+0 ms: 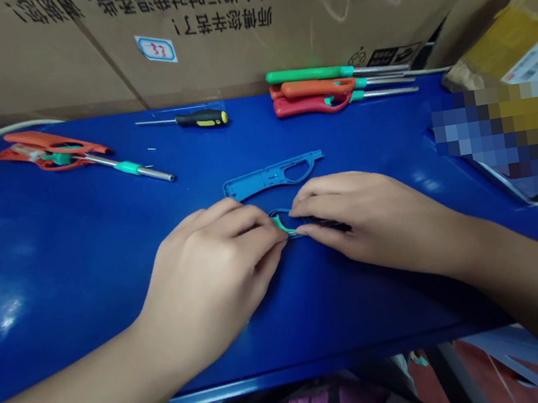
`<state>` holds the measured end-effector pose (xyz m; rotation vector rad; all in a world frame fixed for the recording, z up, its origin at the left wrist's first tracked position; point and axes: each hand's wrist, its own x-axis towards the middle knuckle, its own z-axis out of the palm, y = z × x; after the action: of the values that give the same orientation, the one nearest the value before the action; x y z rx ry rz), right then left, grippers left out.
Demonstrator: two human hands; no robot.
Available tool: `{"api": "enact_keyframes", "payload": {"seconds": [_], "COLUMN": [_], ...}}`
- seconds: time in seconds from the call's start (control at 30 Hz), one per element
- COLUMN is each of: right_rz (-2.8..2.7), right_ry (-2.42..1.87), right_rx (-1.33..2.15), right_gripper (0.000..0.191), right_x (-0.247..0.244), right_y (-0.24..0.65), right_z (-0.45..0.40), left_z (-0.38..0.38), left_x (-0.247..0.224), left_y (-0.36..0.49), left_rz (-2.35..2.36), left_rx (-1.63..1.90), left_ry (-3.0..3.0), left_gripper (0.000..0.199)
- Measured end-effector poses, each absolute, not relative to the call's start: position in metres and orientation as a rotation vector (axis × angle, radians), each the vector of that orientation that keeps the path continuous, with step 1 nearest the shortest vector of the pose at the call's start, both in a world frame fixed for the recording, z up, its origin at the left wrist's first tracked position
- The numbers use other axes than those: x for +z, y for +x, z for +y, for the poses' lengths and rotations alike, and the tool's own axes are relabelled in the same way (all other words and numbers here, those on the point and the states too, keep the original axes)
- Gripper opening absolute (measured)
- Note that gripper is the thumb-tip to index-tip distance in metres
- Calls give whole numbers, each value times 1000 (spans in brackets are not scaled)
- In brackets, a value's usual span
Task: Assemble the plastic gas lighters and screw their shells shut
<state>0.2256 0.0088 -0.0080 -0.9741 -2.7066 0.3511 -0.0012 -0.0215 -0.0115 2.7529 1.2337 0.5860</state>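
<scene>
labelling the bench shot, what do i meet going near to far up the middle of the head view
Left hand and right hand side by side → loose blue shell half → screwdriver → cardboard box.

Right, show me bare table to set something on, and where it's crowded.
The table is bare left of the left hand, below the opened orange lighter; another patch lies between the stacked lighters and the right hand. Crowded: around both hands and the loose blue half-shell, and by the taped box at right.
</scene>
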Motion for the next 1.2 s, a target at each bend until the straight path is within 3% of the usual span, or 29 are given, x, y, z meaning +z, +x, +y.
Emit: {"api": "enact_keyframes", "payload": {"seconds": [0.17,0.33,0.6,0.73,1.2], "right_rz": [-2791,-2851,-2408,-2315,-2636], "right_ry": [-836,-726,-1060,-1085,-1020], "right_rx": [66,8,753,883,537], "right_gripper": [22,22,11,12,19], "right_x": [-8,-7,-13,-13,-10], "right_y": [227,230,226,225,227], "right_z": [11,11,18,20,14], "left_z": [-23,-23,-22,-23,-19], "left_x": [-10,-9,-8,-7,-12], "left_y": [-2,-2,-1,-1,0], "left_rz": [1244,1244,1236,1231,1178], "left_rx": [603,609,595,603,651], "left_ry": [2795,2838,2838,2836,2722], "left_gripper": [17,19,22,22,18]}}
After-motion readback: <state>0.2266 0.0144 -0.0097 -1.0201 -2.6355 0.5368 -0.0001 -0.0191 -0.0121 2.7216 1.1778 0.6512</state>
